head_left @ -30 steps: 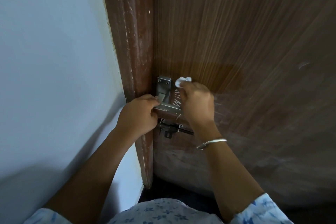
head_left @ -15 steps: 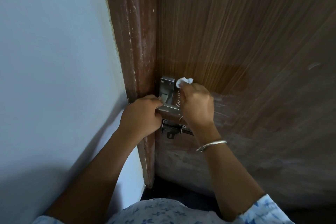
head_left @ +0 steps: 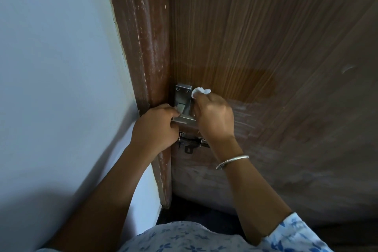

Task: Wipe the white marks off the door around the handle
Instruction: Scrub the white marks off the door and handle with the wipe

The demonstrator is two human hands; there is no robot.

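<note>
The view was dim, soft light brightest on the pale bluish-white wall (head_left: pixel 51 57) at upper left, a broad shadow darkening its lower left. The brown wood-grain door (head_left: pixel 266 37) bowed with wide-angle distortion at right, its lower part murky.

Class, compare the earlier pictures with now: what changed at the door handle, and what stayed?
The right hand, pinching the white tissue, slid left against the handle plate, covering the white scribbles seen earlier. The left hand keeps its grip on the lever.
</note>
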